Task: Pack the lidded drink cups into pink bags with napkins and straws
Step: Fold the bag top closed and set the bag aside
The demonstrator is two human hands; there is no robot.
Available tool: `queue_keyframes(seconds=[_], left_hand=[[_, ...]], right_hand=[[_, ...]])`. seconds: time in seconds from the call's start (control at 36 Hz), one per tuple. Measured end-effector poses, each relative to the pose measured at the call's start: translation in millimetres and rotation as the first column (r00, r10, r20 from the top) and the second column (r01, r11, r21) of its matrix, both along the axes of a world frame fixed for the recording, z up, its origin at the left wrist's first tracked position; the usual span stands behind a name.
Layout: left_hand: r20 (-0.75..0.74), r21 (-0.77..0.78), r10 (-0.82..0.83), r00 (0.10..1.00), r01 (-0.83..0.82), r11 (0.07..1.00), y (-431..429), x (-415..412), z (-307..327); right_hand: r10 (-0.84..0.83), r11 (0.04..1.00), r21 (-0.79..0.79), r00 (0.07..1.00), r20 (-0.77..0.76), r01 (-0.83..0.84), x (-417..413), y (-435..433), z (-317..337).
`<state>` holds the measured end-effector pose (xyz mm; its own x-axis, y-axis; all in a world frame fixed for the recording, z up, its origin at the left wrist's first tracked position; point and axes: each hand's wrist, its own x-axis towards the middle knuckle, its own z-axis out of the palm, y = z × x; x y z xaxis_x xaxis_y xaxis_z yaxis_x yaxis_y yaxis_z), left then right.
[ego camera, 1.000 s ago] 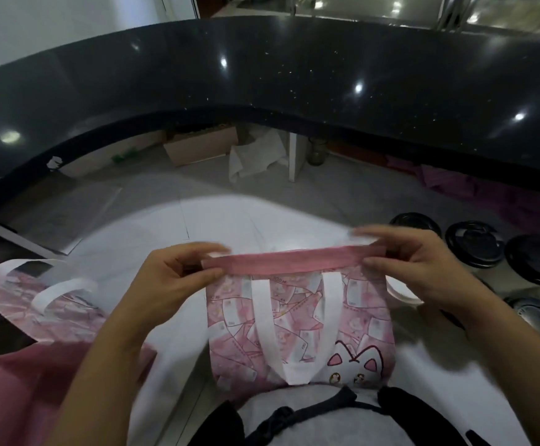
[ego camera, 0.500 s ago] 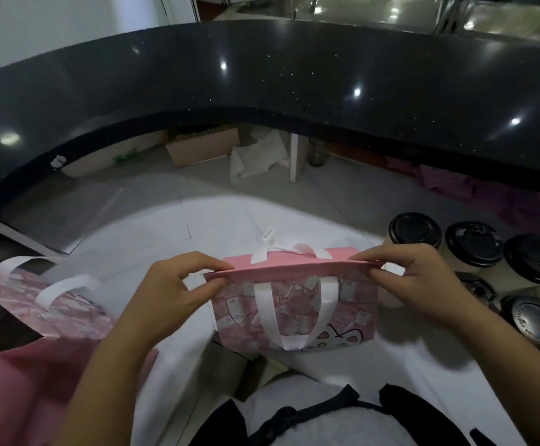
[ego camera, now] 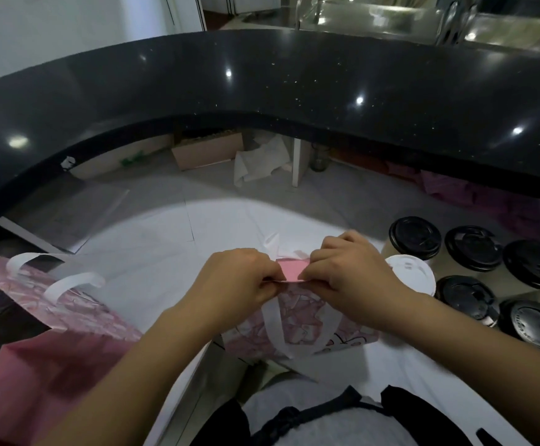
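Note:
A pink patterned bag (ego camera: 297,320) with white handles stands on the white work surface (ego camera: 152,259) at the centre. My left hand (ego camera: 236,281) and my right hand (ego camera: 355,272) sit close together at its top edge, both pinching the pink rim in the middle. Right of the bag stand several cups with black lids (ego camera: 415,236) and one with a white lid (ego camera: 413,273). Whatever is inside the bag is hidden.
Another pink bag with white handles (ego camera: 59,300) lies at the left, over a plain pink one (ego camera: 43,375). A curved black counter (ego camera: 294,88) arcs across the back. Under it sit a cardboard box (ego camera: 207,151) and crumpled white paper (ego camera: 259,162).
My hands have slid from the bag's outer corners to the middle of its top edge, drawing the rim together. The bag has shifted slightly forward and a white-lidded cup now shows beside it.

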<state>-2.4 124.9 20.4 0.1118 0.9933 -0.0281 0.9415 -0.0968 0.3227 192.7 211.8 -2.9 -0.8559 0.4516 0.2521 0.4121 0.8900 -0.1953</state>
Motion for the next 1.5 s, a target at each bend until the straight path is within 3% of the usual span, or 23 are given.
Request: queue_keyframes(seconds=[0.47,0.64,0.83,1.06,1.17,1.5], left_hand=[[0.195,-0.028,0.086,0.977,-0.082,0.996,-49,-47,-3],[0.396,-0.019,0.154,0.905,-0.16,0.987,-63,-58,12],[0.336,0.08,0.236,0.912,-0.277,0.958,-79,-55,11],[0.339,0.04,0.295,0.893,-0.327,0.944,-91,-54,13],[0.356,0.066,0.356,0.864,-0.403,0.913,-95,-49,21],[0.434,0.119,0.467,0.77,-0.564,0.817,-101,4,6]], right_hand=[[0.028,0.997,-0.064,0.999,-0.032,-0.03,66,28,6],[0.039,0.991,-0.123,0.998,-0.05,-0.045,72,34,9],[0.039,0.984,-0.174,0.998,-0.054,-0.048,67,33,7],[0.115,0.954,-0.281,0.993,0.024,-0.104,61,49,23],[0.159,0.951,-0.278,0.984,0.074,-0.133,47,58,37],[0.04,0.99,-0.13,0.998,-0.056,-0.047,3,107,35]])
